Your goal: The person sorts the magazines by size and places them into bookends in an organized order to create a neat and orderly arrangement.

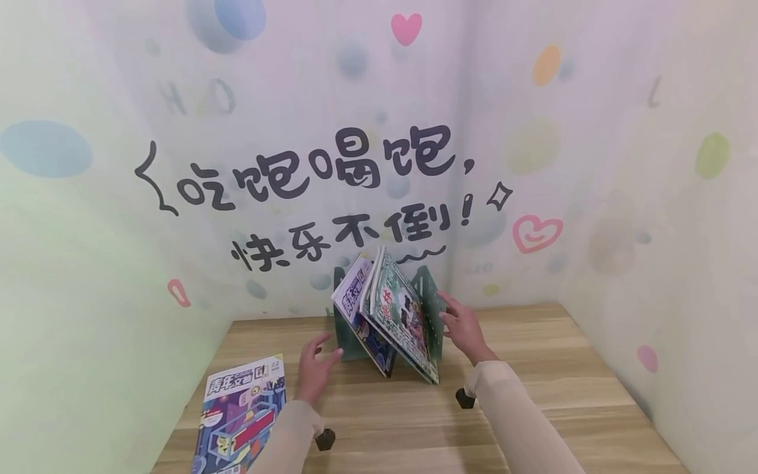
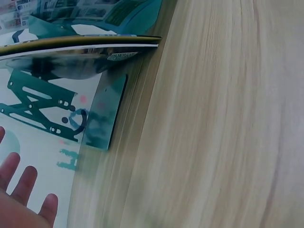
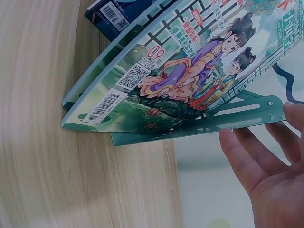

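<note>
A green metal bookend rack (image 1: 434, 309) stands against the back wall, with several magazines leaning askew between its two side plates. The foremost on the right is a green-covered magazine (image 3: 190, 71) with two illustrated figures. Left of it tilts a purple-and-blue magazine (image 1: 357, 306). My right hand (image 1: 464, 329) touches the rack's right plate from outside, its fingers (image 3: 237, 152) extended at the plate's edge. My left hand (image 1: 314, 370) hovers just left of the rack's left plate (image 2: 105, 114), fingers spread and holding nothing.
Another blue-and-purple magazine (image 1: 243, 415) lies flat at the left of the wooden table (image 1: 408, 434). White printed walls (image 1: 367, 79) rise behind and on both sides. Each wrist carries a small black device (image 1: 465, 397).
</note>
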The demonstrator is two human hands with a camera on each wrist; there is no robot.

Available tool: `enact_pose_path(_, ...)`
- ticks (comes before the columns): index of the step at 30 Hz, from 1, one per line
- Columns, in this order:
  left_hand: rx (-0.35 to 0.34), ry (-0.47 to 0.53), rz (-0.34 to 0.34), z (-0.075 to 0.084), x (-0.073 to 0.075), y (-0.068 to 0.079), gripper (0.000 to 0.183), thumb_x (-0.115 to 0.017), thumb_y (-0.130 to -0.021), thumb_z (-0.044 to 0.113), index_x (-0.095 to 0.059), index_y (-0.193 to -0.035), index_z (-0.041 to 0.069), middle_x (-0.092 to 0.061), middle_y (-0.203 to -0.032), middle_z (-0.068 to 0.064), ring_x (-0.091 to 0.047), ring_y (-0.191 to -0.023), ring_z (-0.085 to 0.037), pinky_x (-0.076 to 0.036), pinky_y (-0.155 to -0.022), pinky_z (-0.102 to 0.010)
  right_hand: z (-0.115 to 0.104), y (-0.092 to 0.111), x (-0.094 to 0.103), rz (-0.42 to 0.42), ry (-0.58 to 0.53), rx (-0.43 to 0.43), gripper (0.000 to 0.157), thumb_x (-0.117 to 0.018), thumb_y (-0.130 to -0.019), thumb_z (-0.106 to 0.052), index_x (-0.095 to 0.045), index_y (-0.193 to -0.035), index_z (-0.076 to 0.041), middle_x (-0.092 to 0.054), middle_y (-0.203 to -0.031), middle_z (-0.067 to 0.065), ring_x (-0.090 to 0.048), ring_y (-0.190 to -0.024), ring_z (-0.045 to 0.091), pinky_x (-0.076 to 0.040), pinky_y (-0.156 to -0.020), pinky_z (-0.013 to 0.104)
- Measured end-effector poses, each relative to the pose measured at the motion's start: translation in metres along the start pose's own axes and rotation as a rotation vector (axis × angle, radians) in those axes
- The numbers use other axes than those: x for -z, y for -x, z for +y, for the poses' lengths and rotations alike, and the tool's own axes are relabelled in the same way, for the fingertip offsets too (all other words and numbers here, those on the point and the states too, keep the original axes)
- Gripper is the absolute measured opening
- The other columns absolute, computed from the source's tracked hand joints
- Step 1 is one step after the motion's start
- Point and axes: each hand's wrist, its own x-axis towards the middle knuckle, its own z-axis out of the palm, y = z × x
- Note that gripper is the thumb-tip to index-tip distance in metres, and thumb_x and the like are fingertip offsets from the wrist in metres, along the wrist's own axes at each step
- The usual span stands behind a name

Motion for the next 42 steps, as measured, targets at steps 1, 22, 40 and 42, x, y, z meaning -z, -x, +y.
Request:
enact_pose_path(1, 0.004, -0.001, 0.001, 0.000, 0.001, 0.000, 0.055, -0.074, -0.086, 0.018, -0.052, -0.136, 0.005, -0.044, -0.142, -0.017, -0.040, -0.126, -0.041, -0.043, -0.095, -0.055, 0.000, 0.000, 0.000, 0.000, -0.001, -0.003, 0.050, -0.052, -0.100, -0.006, -0.045, -0.147, -0.023, -0.051, -0.137, 0.026, -0.053, -0.119, 0.044, -0.058, -0.075, 0.045)
enact_pose_path(22, 0.000, -0.129, -0.079, -0.009, 0.025, 0.002, 0.069, -0.073, -0.087, 0.029, -0.041, -0.146, 0.012, -0.033, -0.153, -0.017, -0.026, -0.140, -0.040, -0.021, -0.112, -0.060, -0.001, 0.001, -0.001, 0.002, 0.008, 0.001, 0.050, -0.051, -0.101, -0.007, -0.044, -0.148, -0.022, -0.048, -0.139, 0.027, -0.053, -0.120, 0.044, -0.058, -0.076, 0.044)
enact_pose_path(40, -0.078, -0.367, -0.089, -0.017, 0.043, 0.003, 0.075, -0.075, -0.084, 0.036, -0.042, -0.146, 0.010, -0.031, -0.151, -0.025, -0.028, -0.137, -0.046, -0.022, -0.110, -0.062, -0.001, 0.000, 0.002, -0.009, -0.005, -0.016, 0.050, -0.050, -0.101, -0.008, -0.043, -0.148, -0.022, -0.047, -0.140, 0.026, -0.052, -0.121, 0.045, -0.057, -0.077, 0.046)
enact_pose_path(42, -0.073, -0.380, -0.087, -0.018, 0.045, 0.003, 0.076, -0.075, -0.084, 0.036, -0.042, -0.146, 0.009, -0.031, -0.151, -0.026, -0.028, -0.137, -0.046, -0.021, -0.111, -0.062, -0.001, 0.000, 0.002, -0.009, -0.003, -0.020, 0.050, -0.050, -0.101, -0.008, -0.042, -0.148, -0.023, -0.047, -0.140, 0.026, -0.052, -0.121, 0.044, -0.057, -0.077, 0.046)
